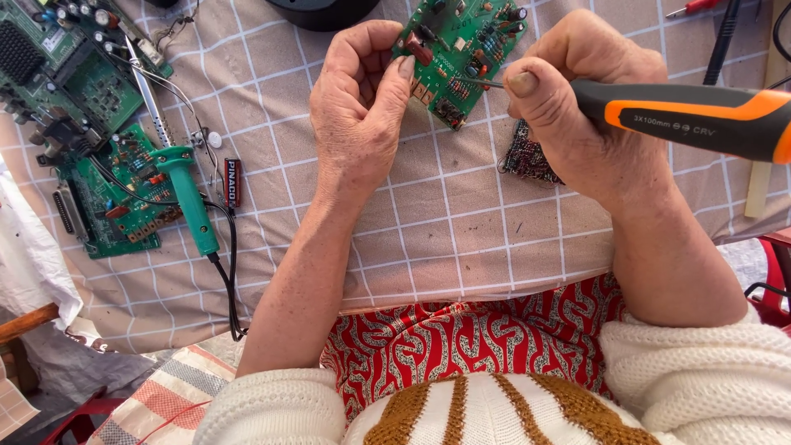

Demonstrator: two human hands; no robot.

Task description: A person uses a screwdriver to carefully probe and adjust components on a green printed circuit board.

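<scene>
Two bare hands working near the far edge of the checked cloth: left hand pinching the green circuit board by its edge, right hand clenching the orange-and-black screwdriver, tip touching the board. Probably handling light and stiff, yet fragile; gripping best by bare edges, avoiding components.

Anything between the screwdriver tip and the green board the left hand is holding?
Nothing visible. The right hand holds the screwdriver, and its thin shaft runs unobstructed to the green circuit board. The left hand grips the board's left edge, away from the tip.
</scene>
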